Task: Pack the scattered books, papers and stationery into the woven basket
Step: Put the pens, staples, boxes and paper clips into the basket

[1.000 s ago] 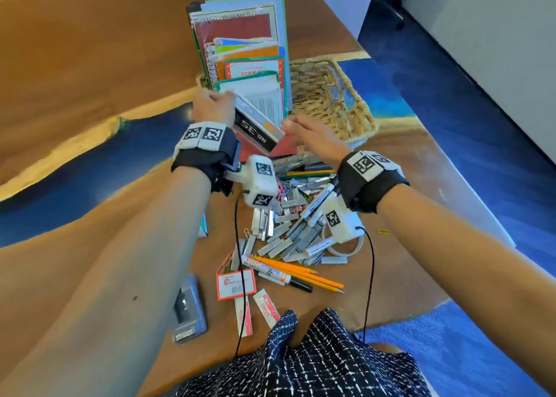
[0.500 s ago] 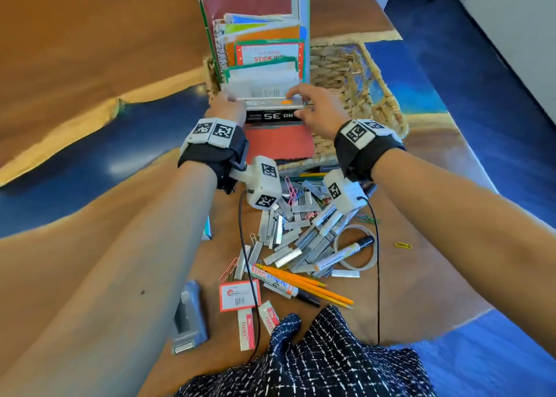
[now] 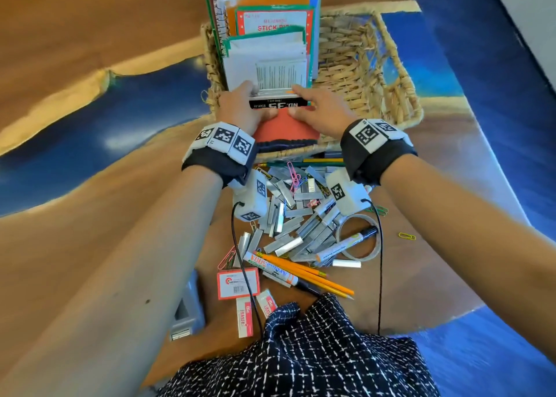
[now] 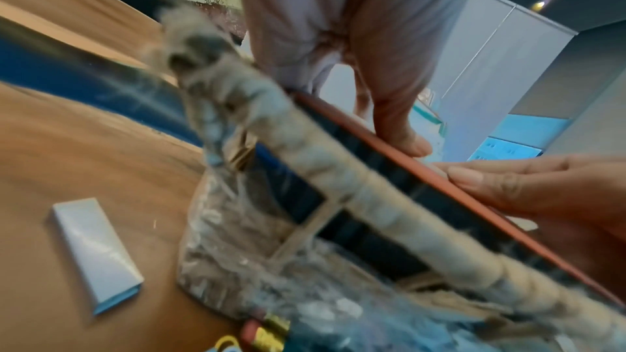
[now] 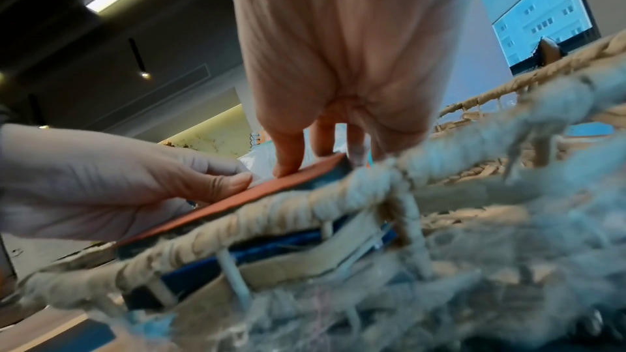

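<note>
The woven basket [image 3: 388, 75] stands at the far middle of the table, with several books and notebooks [image 3: 270, 32] upright in its left half. A red book [image 3: 285, 130] leans inside the near wall. My left hand [image 3: 240, 109] and right hand [image 3: 319, 111] pinch the two ends of a small staple box [image 3: 278, 104] with a black label, held just over the red book and in front of the papers. The wrist views show the left hand's fingertips [image 4: 411, 143] and the right hand's fingertips [image 5: 288, 167] against the red book's edge [image 5: 254, 194], behind the basket rim [image 4: 338, 178].
Near the basket lies a heap of staple strips [image 3: 294, 225], with pencils [image 3: 310, 273], markers [image 3: 346, 244], a tape roll [image 3: 358, 257], paper clips [image 3: 406, 236], erasers [image 3: 244, 321], a red-edged box [image 3: 237, 282] and a grey stapler [image 3: 186, 315]. A white box [image 4: 94, 253] lies left of the basket.
Both hands moved forward and down into the basket with the staple box. The box turned level and my right hand took hold of its right end.
</note>
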Available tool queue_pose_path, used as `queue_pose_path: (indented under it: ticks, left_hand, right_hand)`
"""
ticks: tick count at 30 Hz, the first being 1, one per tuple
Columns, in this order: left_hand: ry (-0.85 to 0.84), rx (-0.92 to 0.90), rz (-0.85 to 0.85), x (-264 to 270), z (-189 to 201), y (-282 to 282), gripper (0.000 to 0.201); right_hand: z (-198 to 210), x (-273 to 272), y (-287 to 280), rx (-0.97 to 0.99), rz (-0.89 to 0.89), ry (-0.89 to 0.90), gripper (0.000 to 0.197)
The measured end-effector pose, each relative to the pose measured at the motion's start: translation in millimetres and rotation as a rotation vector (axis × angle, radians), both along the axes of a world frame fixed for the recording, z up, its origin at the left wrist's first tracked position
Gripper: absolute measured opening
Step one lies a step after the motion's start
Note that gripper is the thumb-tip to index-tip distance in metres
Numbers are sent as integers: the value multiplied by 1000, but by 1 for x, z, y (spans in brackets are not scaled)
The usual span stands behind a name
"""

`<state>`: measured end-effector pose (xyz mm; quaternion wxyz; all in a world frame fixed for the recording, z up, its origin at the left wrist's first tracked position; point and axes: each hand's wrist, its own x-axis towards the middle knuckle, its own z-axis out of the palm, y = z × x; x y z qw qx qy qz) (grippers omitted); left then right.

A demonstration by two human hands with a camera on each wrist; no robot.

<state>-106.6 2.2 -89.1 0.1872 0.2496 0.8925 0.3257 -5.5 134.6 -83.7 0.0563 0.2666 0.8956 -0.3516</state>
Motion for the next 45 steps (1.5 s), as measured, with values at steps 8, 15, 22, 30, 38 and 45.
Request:
queue_pose_path:
  ticks: [8,15,22,30,38,45]
  left_hand:
    - [73,-85,-24,3,-5,2,41]
    - [256,100,127,9,-2,-34,36]
    - [13,-143,589,14,-24,-93,42]
    - [-194,-485,370,32,-55,-121,64]
    - [-204,-235,488,35,-43,-117,82]
    - [0,174,459,18,6,-89,61]
  right_hand:
    - [-7,-1,-9,-18,-45,-15,54]
    - [-6,13,-20,0,-115,27,63]
    - [-4,33,-34,37,-131,67,57]
    - [-3,52,-47,105,-68,60,57]
    - [-1,58,-54,99,-87,58,56]
    - [1,55,-52,58,-127,76,51]
